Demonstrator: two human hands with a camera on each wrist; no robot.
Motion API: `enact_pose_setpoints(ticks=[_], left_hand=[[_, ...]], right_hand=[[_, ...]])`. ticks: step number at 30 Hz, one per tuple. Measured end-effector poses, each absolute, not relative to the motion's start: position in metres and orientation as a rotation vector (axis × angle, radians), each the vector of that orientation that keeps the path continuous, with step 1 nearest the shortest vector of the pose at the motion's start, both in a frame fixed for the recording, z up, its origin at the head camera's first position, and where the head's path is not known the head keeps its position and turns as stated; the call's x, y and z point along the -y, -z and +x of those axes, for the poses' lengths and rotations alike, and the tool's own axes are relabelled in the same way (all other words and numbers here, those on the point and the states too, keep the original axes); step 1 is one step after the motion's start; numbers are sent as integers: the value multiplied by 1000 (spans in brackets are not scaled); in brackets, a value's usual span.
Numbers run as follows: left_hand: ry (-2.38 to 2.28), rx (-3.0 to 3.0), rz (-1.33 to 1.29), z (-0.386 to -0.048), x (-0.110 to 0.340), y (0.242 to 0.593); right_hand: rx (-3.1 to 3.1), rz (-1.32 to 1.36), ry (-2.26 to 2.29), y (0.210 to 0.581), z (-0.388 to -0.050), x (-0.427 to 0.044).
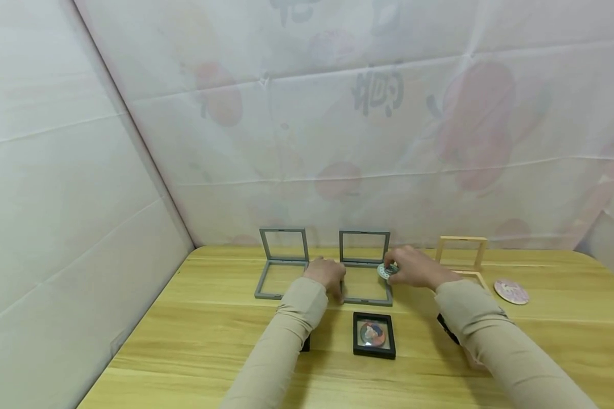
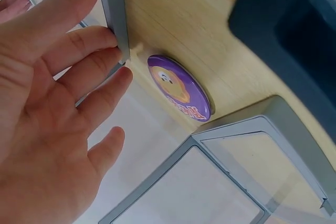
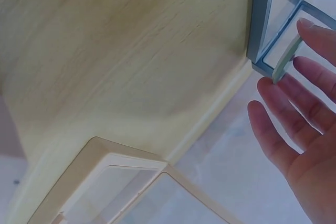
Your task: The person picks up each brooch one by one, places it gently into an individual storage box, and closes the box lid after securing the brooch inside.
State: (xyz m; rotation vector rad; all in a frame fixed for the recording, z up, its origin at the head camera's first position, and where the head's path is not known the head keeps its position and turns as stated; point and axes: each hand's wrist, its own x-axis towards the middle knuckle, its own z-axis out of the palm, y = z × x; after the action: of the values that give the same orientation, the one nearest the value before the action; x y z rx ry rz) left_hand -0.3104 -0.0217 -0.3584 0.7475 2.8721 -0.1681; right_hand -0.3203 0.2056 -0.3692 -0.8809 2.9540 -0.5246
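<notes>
In the head view my right hand point(image 1: 411, 268) pinches a pale green round badge point(image 1: 385, 271) by its edge. The badge hangs over the right side of the middle grey display frame point(image 1: 364, 301), whose lid stands raised. Seen edge-on in the right wrist view, the badge point(image 3: 286, 59) sits between thumb and fingertips. My left hand point(image 1: 326, 276) rests against that frame's left side, and in the left wrist view its fingers touch the outer grey edge point(image 2: 116, 14). Beside it on the table lies a purple round badge point(image 2: 178, 87), hidden in the head view.
Another opened grey frame point(image 1: 269, 296) stands to the left, an opened beige frame point(image 1: 461, 238) to the right. A pinkish round badge point(image 1: 511, 291) lies far right. In front is a closed black frame point(image 1: 374, 352) holding a badge. My sleeves partly cover other dark items.
</notes>
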Motion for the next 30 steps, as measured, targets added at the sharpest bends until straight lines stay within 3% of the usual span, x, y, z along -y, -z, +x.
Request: enact_pose_setpoints(ticks=[30], left_hand=[[158, -2879, 724, -314, 21, 363]], right_hand=[[-2923, -898, 562, 374, -317, -193]])
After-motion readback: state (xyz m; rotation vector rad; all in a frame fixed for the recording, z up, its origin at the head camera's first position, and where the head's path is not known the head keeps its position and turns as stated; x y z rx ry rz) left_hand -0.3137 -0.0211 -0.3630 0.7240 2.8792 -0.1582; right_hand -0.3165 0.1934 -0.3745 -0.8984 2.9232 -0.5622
